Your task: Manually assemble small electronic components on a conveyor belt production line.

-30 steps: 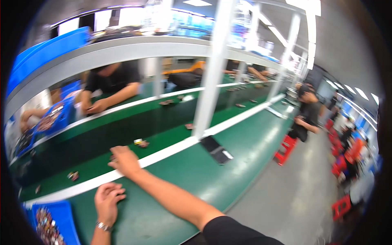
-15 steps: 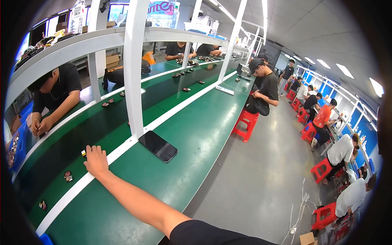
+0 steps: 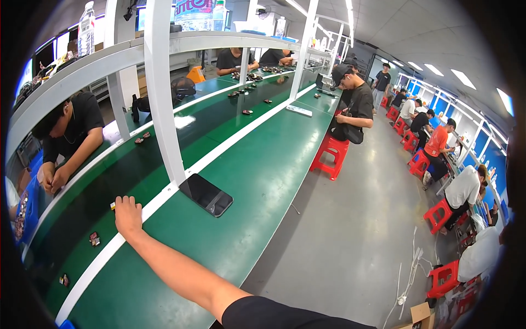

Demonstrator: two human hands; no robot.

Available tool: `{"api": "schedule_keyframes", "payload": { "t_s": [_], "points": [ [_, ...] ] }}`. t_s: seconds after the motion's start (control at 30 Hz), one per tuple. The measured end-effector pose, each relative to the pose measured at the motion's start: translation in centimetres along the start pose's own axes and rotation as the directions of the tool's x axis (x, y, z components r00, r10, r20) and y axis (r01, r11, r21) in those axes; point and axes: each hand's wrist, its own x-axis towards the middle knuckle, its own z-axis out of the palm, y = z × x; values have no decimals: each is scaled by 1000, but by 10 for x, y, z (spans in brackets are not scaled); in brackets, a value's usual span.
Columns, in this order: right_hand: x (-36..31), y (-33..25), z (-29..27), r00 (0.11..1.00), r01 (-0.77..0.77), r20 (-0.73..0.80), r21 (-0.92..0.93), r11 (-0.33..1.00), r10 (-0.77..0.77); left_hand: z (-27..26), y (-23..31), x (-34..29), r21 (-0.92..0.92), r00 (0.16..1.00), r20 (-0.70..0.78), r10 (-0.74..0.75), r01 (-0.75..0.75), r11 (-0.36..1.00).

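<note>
My right hand point(image 3: 128, 215) reaches left over the white rail onto the dark green belt, its fingers curled down. By its left edge a small yellow-and-white part point(image 3: 113, 206) pokes out, apparently pinched; the fingertips are hidden under the hand. On the belt nearer to me lie a small dark part with reddish bits point(image 3: 95, 239) and a similar small part point(image 3: 64, 279). A black smartphone point(image 3: 206, 194) lies flat on the green tabletop, right of the hand. My left hand is out of view.
A white post point(image 3: 161, 104) rises from the rail point(image 3: 159, 203) beside the phone, under a white shelf point(image 3: 219, 44). Across the belt a person point(image 3: 76, 131) leans over the work. A person in black point(image 3: 359, 104) sits farther along by a red stool point(image 3: 330, 156).
The view has shifted slightly, so the post and phone stand a little farther left. My right hand stays near the same place, with the yellow-and-white part still at its edge.
</note>
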Motion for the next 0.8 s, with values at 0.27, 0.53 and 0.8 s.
{"api": "schedule_keyframes", "payload": {
  "t_s": [0.27,0.53,0.8],
  "points": [
    [2,-2,-4,999,-36,-5,-21,999,36,7,2,3,84,999,40,2,-6,996],
    [2,-2,-24,997,42,-70,397,917,-15,16,10,-9,216,989,42,144,-150,965],
    [-57,-27,-53,978,200,-106,721,664,-179,30,19,-15,180,984,26,174,-176,968]
  ]
}}
